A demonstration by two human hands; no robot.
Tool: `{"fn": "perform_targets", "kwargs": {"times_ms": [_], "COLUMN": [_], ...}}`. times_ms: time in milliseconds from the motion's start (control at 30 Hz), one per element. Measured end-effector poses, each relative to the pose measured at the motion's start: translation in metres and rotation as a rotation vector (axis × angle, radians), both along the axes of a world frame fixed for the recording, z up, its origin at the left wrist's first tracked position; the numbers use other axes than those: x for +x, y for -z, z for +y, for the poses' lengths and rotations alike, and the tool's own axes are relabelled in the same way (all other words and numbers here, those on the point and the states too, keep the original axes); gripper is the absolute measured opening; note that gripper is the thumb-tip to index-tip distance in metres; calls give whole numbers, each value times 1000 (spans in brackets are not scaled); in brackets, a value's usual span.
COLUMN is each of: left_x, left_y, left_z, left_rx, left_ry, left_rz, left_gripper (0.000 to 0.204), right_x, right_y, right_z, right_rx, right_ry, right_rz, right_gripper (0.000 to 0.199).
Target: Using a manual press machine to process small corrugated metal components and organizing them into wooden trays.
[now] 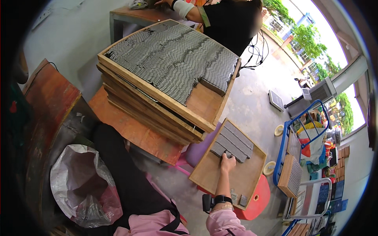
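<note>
One hand of mine shows, the right hand [227, 162], reaching out flat with its fingers pressed down on the near edge of the grey strips [232, 144] laid in rows; it grips nothing. Those strips fill the far end of a shallow wooden tray [212, 177], which rests on a red stool [256, 200]. A few loose grey pieces [239, 198] lie at the tray's near corner, by my wrist. To the left stands a stack of wooden trays [155, 114], its top one mostly covered with the same grey strips. My left hand is out of sight.
</note>
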State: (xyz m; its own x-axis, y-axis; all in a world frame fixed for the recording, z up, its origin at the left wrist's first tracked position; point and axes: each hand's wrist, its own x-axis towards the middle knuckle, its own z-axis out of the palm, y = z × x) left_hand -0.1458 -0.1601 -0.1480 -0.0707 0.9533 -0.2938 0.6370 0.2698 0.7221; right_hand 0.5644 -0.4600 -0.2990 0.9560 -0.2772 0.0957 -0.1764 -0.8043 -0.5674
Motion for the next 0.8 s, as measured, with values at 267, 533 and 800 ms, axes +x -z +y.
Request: {"fn": "perform_targets", "kwargs": {"times_ms": [267,533,800], "left_x": [18,25,-121], "left_y": [25,41,-35], "left_z": [12,5,-163], "left_rx": [-13,5,102], "left_ry": [0,-77,-561], "left_rz": [-38,-87,797], "left_gripper": [22,22,29], "right_x": [-7,-7,-90], "right_y": [24,16,6], "right_z": [-2,-26,88], "right_rx": [103,117,292], "right_ry": [-12,-388,-1000], "right_rz": [-98,-116,-150], "right_gripper": [64,61,36]}}
